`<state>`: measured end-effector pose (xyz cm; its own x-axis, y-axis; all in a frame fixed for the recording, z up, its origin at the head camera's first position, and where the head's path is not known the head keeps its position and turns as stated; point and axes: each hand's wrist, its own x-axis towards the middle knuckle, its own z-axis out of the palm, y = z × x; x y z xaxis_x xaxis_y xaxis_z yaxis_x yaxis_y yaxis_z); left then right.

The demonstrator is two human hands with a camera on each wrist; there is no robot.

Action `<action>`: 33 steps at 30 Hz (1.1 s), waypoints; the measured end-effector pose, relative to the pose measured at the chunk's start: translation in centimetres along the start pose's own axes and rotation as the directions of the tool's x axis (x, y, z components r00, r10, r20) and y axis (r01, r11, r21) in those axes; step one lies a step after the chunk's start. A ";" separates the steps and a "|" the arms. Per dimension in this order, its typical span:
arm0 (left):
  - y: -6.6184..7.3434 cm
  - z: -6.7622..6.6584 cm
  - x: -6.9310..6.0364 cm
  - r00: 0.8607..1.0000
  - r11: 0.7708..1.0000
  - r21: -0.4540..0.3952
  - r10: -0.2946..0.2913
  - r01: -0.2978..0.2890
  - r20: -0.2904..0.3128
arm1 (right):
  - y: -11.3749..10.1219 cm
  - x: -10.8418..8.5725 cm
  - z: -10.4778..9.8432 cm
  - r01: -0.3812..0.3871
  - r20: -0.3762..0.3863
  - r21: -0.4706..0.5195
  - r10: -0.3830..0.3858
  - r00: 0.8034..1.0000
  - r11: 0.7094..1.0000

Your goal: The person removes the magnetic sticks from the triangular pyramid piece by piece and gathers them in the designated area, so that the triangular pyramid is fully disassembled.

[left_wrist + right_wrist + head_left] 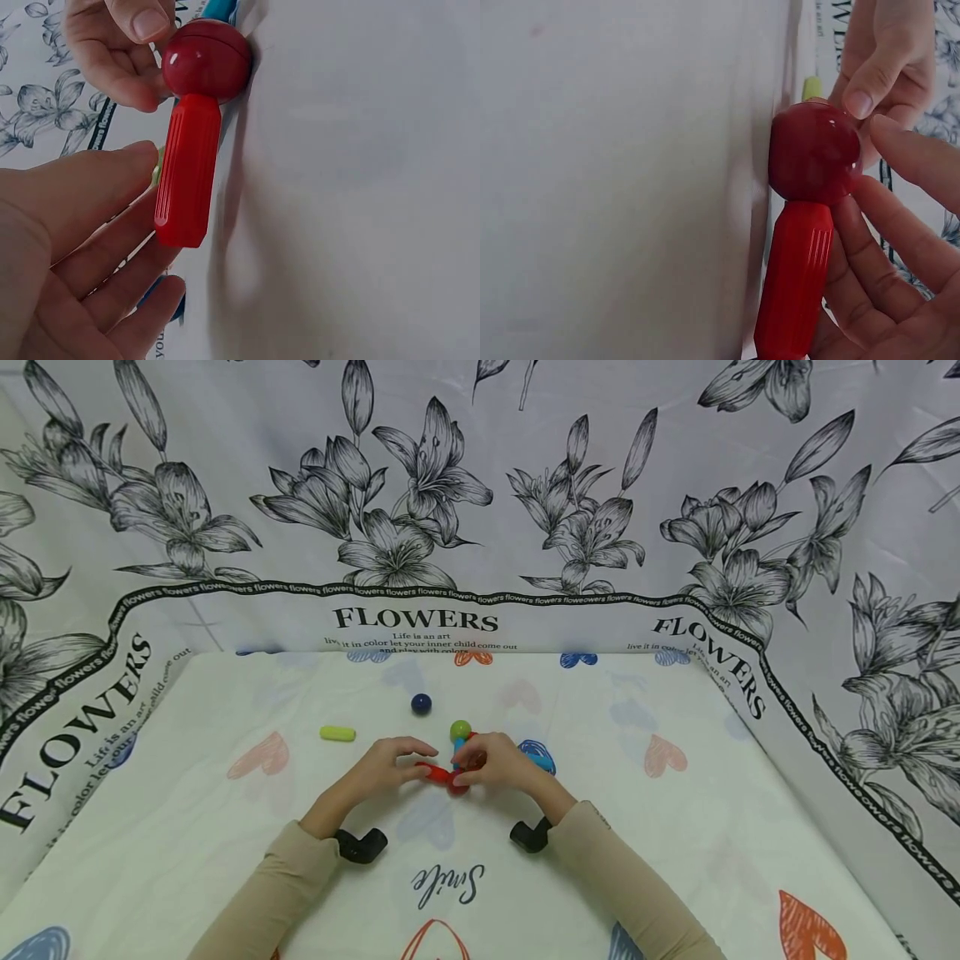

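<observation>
A red ball [206, 64] joins a red stick [187, 176] that points toward my left hand [386, 767]. My left thumb is beside this stick; the fingers are spread and pass partly behind it, and contact is unclear. With thumb and forefinger my right hand [498, 764] straddles the top of the ball, a fingertip against its side. On the right side of the ball is a second red stick [795, 277]. A blue stick [458, 747] and a green ball [461, 729] stand behind, partly hidden by the right hand.
A dark blue ball [422, 704] lies behind the joined pieces. To the left is a yellow-green stick [337, 733]. Something blue [537, 757] lies or is printed beyond the right hand. A patterned cloth [435, 822] covers the table; a flower-print curtain [502, 539] rises behind it.
</observation>
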<state>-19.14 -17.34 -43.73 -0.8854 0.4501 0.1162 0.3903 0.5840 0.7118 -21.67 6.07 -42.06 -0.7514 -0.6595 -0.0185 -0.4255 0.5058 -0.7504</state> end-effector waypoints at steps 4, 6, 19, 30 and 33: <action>0.2 0.3 0.3 0.999 1.000 -0.006 -0.004 0.004 0.043 | 0.0 0.0 0.1 0.000 0.004 -0.030 0.000 1.000 1.000; 0.2 0.4 0.4 0.998 1.000 -0.001 -0.012 0.013 0.065 | 0.0 0.1 0.1 0.002 0.004 -0.040 -0.002 1.000 0.999; 0.1 0.8 0.7 0.991 0.999 -0.022 -0.022 0.025 0.135 | 0.4 0.3 -0.2 0.016 0.022 -0.080 -0.015 1.000 0.997; 0.0 0.8 0.8 0.989 0.998 -0.038 -0.037 0.043 0.142 | 0.5 0.4 -0.3 0.073 0.037 -0.113 -0.069 0.997 0.991; -0.1 0.8 0.8 0.990 0.999 -0.039 -0.025 0.030 0.140 | 0.5 0.4 -0.3 0.083 0.039 -0.119 -0.078 0.996 0.989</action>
<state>-19.62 -16.47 -44.27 -0.8506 0.5257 0.0006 0.3531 0.5705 0.7415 -22.34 6.23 -42.30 -0.6955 -0.7184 0.0146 -0.5430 0.5122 -0.6654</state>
